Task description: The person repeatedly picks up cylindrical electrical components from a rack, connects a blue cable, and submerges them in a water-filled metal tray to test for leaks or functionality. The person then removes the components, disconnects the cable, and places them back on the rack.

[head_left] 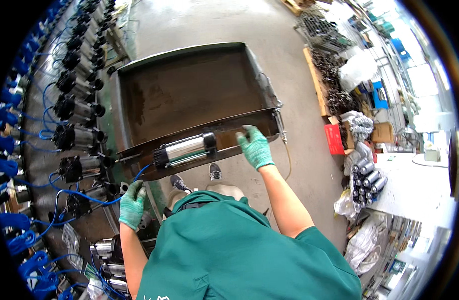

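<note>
A pump (184,150) with a shiny metal cylinder and black ends lies across the near ledge of a large metal tank (120,107). Its blue cable (142,171) comes off the left end and runs down to my left hand (132,206), whose gloved fingers are curled around it. The cable continues beyond that hand to the row of pumps at left. My right hand (256,148), also in a green knit glove, is just right of the pump's black right end. Its fingers are apart and nothing is in them.
Several similar pumps (82,137) with blue cables line the left side. A valve and thin hose (284,137) hang at the tank's right corner. Further right are a pallet of dark parts (334,82), a red box (333,139) and a white table (409,185) with stacked metal cylinders (367,180).
</note>
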`<state>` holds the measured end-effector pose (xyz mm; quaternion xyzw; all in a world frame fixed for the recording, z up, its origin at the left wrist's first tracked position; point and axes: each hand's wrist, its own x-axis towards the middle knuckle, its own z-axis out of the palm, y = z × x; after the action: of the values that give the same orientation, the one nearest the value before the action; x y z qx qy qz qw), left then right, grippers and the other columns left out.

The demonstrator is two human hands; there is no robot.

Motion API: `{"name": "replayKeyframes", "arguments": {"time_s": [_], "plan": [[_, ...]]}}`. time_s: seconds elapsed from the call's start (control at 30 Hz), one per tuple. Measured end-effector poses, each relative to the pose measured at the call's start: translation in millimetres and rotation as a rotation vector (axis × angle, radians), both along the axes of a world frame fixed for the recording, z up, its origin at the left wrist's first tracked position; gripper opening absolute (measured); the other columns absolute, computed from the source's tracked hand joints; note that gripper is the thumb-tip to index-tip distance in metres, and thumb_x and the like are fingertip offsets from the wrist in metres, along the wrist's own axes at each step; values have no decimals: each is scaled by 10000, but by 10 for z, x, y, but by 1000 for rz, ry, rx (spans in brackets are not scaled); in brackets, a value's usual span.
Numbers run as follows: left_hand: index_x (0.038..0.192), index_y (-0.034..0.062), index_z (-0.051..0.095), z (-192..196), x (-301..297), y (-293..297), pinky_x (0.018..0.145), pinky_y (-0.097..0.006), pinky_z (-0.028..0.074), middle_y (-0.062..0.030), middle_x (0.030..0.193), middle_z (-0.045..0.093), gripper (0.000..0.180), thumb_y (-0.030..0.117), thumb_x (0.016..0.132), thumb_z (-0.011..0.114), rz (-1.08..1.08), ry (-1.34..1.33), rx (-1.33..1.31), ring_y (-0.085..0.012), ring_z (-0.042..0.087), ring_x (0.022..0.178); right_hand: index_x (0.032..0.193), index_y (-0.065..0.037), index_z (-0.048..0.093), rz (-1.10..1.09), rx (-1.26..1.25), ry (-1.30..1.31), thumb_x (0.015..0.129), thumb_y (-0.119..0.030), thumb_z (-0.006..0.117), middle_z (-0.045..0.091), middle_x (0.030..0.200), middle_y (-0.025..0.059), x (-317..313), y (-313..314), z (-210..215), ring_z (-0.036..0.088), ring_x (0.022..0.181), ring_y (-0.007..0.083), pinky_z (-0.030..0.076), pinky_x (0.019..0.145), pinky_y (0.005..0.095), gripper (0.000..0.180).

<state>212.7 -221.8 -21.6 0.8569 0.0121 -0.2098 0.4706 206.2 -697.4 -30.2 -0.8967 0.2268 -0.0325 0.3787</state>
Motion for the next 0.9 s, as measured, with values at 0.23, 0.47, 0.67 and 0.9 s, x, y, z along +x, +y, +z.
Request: {"name": "replayKeyframes", "arguments": {"time_s": [0.23, 0.47, 0.67, 0.9], "plan": [[1484, -23, 526, -740, 218, -823, 1101, -411, 474, -205, 1356, 666, 737, 313, 917, 856, 180, -147, 107, -318, 625, 1262, 1277, -44, 567, -486, -329, 354, 947, -344, 768, 738, 1136, 247, -507, -1411, -701, 729, 988, 431, 573, 879, 529, 489], [1436, -18, 492, -684, 250, -1170, 1076, -404, 475, -206, 1305, 655, 761, 283, 870, 900, 218, -160, 207, -299, 625, 1193, 1330, -85, 499, -768, 423, -170, 1014, -126, 711, 699, 912, 107, -471, -1560, -1492, 707, 650, 192, 601, 518, 355, 383], [1422, -16, 466, -836, 289, -1192, 1039, -372, 479, -160, 1276, 631, 758, 260, 869, 904, 256, -188, 167, -247, 598, 1147, 1301, -63, 627, -820, 764, -323, 1032, -143, 696, 660, 835, 40, -403, -1388, -1384, 626, 572, 124, 526, 487, 288, 288], [1390, -26, 491, -819, 369, -1159, 1012, -381, 520, -176, 1239, 682, 752, 271, 848, 919, 235, -124, 200, -262, 660, 1112, 1259, -42, 694, -425, 880, -327, 1073, -124, 624, 677, 834, 37, -484, -1061, -778, 608, 613, 97, 495, 536, 273, 215]]}}
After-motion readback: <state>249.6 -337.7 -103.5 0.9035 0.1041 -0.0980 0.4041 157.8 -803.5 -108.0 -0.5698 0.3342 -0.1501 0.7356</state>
